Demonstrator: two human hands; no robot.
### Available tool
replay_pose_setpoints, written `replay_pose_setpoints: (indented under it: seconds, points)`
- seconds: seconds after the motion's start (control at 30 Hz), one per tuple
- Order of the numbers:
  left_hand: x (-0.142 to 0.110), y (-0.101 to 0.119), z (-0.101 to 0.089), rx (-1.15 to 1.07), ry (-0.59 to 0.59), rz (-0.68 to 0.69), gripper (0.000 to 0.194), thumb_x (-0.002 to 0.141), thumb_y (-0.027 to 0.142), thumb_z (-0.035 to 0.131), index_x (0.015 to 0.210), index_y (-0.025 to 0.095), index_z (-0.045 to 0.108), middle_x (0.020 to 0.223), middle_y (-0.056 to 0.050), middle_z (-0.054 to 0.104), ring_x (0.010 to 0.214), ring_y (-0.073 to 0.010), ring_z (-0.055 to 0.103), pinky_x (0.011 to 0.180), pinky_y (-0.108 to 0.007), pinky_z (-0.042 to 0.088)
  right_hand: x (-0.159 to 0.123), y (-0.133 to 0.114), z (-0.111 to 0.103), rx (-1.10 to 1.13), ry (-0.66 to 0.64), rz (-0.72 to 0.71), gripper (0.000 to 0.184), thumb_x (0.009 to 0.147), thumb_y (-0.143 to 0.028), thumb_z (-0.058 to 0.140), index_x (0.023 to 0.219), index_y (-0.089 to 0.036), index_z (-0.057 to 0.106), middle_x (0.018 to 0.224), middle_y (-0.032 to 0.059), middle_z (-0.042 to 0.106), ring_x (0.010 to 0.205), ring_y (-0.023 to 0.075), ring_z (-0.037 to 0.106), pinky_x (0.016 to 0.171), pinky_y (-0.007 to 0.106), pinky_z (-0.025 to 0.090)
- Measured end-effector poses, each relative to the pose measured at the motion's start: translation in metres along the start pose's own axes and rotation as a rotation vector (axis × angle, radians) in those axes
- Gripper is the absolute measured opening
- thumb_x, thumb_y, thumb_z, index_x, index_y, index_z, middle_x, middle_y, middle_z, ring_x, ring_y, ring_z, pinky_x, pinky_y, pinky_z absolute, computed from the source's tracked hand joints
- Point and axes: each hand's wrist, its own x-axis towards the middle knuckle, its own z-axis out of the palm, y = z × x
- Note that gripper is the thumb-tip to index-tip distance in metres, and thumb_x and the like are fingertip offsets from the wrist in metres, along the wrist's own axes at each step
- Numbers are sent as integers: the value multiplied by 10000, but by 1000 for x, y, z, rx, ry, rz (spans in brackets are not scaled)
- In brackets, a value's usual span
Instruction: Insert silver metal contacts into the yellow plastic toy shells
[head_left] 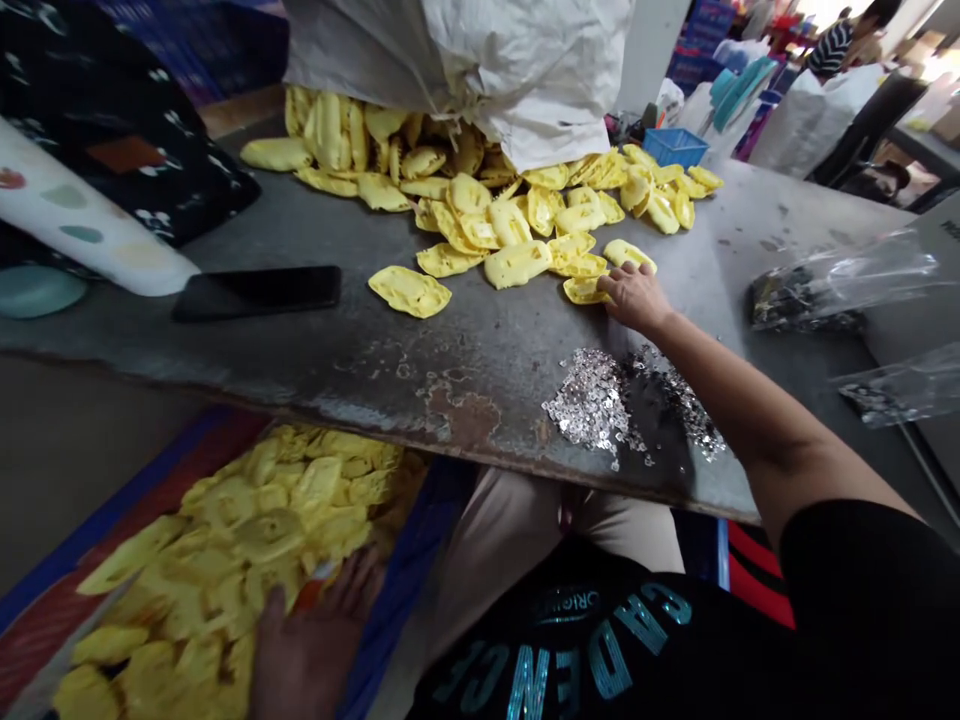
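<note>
My right hand reaches across the grey metal table and its closed fingers rest on a flat yellow plastic piece at the near edge of a pile of several such pieces. My left hand is down below the table edge, fingers spread and flat on a heap of the same yellow pieces in a blue-and-red bag beside my lap. A small heap of shiny silver bits lies on the table under my right forearm.
A white woven sack spills the yellow pieces at the table's far side. A black phone lies at left. Clear plastic bags of dark small parts sit at right. A blue basket and another person are at the back.
</note>
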Motion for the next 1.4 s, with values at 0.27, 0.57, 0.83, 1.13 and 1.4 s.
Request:
replay_pose_setpoints:
  seconds: [0.27,0.57,0.83,1.13,1.4]
  points:
    - [-3,10,194,41,143,475,355,948,519,876,1102,212,787,1119,-99,890,878,-239,843,710,-326,705,-52,-15,-40,314,116,42,107,941,-207,667,1022,-188,733,1011,102,763,943,257,671,893,419,534]
    - [-5,9,295,29,-470,302,615,900,606,928,1364,220,810,1490,-138,807,1454,-385,727,1096,-421,689,-257,-135,-25,1862,-243,81,350,942,-502,872,1019,-205,703,842,-29,731,713,103,685,704,245,594]
    - [-34,-2,297,104,-448,-58,620,1069,688,657,1403,179,770,1273,-173,876,1086,-338,872,854,-414,753,-337,-79,3,812,314,176,68,1046,-269,763,1058,-242,824,1011,27,826,974,214,737,911,381,490]
    - [-31,9,295,53,-484,-293,604,1041,562,562,1374,101,768,1347,-223,847,994,-356,857,679,-389,727,-307,-66,28,319,266,202,120,1063,-349,735,1068,-254,809,1001,59,772,1028,296,676,921,430,423]
    - [-26,4,298,-65,-621,-465,600,1053,626,638,1477,211,728,1468,-172,806,1126,-401,858,738,-465,754,-309,-85,-17,674,384,-77,64,1085,-291,759,1091,-255,811,1001,19,842,891,203,767,834,356,557]
